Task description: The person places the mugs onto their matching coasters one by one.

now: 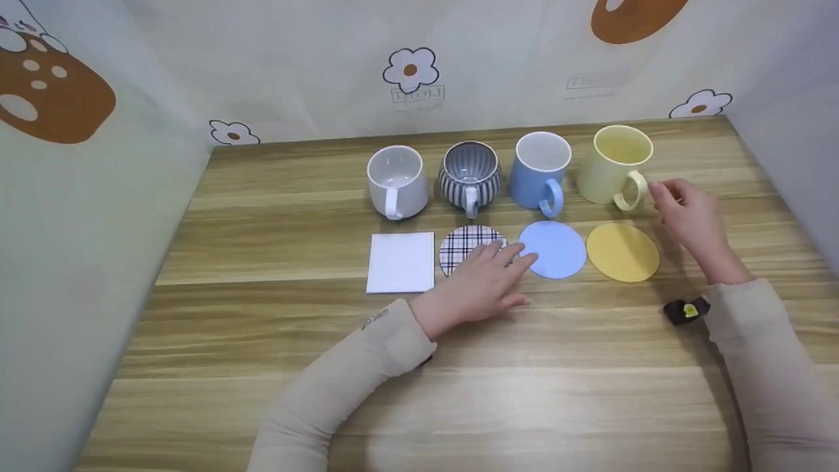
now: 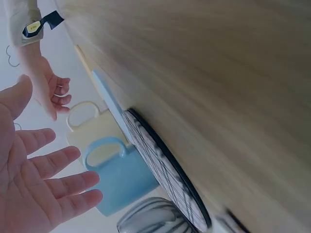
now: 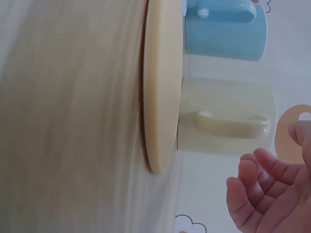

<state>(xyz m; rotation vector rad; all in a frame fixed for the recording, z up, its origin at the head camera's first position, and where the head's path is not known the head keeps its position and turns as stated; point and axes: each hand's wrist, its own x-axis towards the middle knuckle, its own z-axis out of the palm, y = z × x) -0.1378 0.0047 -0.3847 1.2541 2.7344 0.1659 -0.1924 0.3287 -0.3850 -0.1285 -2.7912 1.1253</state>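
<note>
Four mugs would be a row at the back: a pale yellow mug [image 1: 596, 176] on the right, then a blue mug [image 1: 529, 183], a grey striped mug [image 1: 453, 187] and a white mug [image 1: 413, 198]. Just right of the yellow mug's handle is my right hand [image 1: 693, 213], fingers loosely bent; the right wrist view shows a gap to the mug and nothing held. My left hand [image 1: 482, 283], fingers spread, hovers over the plaid round coaster [image 1: 459, 244] and partly hides it. Its fingertips reach the left edge of the blue round coaster [image 1: 556, 252] in the head view.
In front of the yellow mug lies a yellow round coaster [image 1: 623, 254]. A white square coaster [image 1: 401, 262] lies before the white mug. Behind the wooden table [image 1: 262, 341] hangs a patterned backdrop [image 1: 314, 72], with pale side panels left and right.
</note>
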